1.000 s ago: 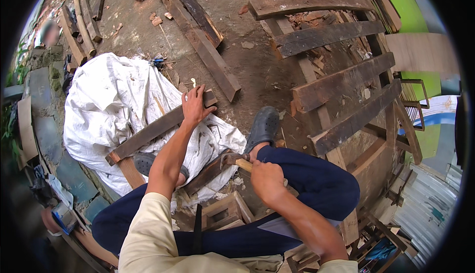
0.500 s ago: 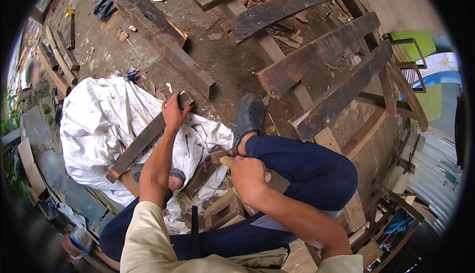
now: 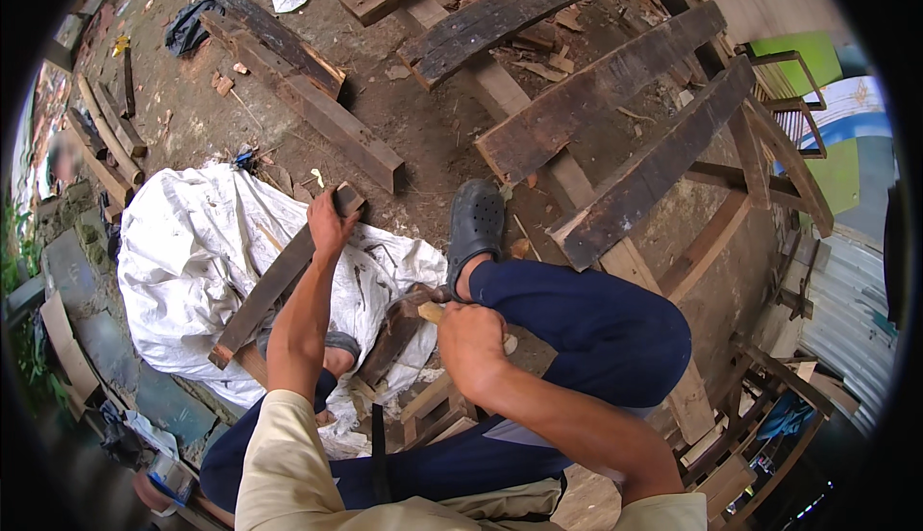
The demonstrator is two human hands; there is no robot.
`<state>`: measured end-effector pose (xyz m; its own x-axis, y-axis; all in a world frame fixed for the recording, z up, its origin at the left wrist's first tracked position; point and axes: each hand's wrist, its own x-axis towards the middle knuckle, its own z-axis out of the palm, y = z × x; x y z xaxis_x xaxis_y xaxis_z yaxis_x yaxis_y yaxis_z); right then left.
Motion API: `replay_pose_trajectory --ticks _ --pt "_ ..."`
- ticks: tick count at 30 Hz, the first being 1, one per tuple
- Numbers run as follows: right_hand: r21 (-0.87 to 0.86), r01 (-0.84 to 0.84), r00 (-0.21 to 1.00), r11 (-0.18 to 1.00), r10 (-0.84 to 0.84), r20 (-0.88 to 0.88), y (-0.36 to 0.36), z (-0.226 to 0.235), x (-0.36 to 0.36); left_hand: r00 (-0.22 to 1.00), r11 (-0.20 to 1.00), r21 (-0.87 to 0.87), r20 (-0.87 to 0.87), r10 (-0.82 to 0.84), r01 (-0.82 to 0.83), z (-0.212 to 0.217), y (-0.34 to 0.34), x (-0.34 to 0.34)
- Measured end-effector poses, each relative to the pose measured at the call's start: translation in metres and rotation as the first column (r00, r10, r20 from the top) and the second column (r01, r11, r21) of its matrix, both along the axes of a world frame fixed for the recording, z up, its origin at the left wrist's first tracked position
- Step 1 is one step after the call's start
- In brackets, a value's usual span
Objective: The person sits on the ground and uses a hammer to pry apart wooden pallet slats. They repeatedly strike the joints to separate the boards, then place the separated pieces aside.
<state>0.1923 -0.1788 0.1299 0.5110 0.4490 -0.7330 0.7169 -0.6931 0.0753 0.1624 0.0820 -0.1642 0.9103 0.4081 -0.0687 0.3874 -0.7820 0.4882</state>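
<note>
My left hand (image 3: pixel 330 227) is closed around the far end of a dark wooden plank (image 3: pixel 266 292). The plank slants across a crumpled white sack (image 3: pixel 183 262), its sawn near end resting by my left foot. My right hand (image 3: pixel 472 343) is a fist over my lap, wrapped round a pale wooden handle (image 3: pixel 431 312) whose tip pokes out to the left. Part of the tool is hidden by the fist, and its kind is unclear. Just beyond the handle, a dark wood block (image 3: pixel 389 343) lies on the sack between my feet.
Several thick boards (image 3: pixel 601 93) lie across supports at the far right. Two long beams (image 3: pixel 322 113) rest on the dirt ahead. My right foot wears a grey clog (image 3: pixel 476 221). Corrugated metal sheet (image 3: pixel 851 324) stands at right; stone slabs (image 3: pixel 168 401) lie at left.
The view has turned slightly, so the boards and beams appear shifted left. Both hands keep their holds, and the plank keeps about the same place on the sack.
</note>
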Motion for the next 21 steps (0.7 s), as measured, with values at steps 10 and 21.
replay_pose_trajectory --ticks 10,21 --pt "0.026 0.012 0.999 1.000 -0.011 -0.050 -0.001 -0.007 0.000 0.873 0.977 0.214 -0.480 0.084 0.024 0.012 -0.004 0.018" --pt "0.010 0.042 0.993 0.999 -0.040 -0.107 -0.003 -0.011 -0.001 0.923 0.856 -0.461 -0.382 0.047 -0.235 0.023 0.044 0.025"
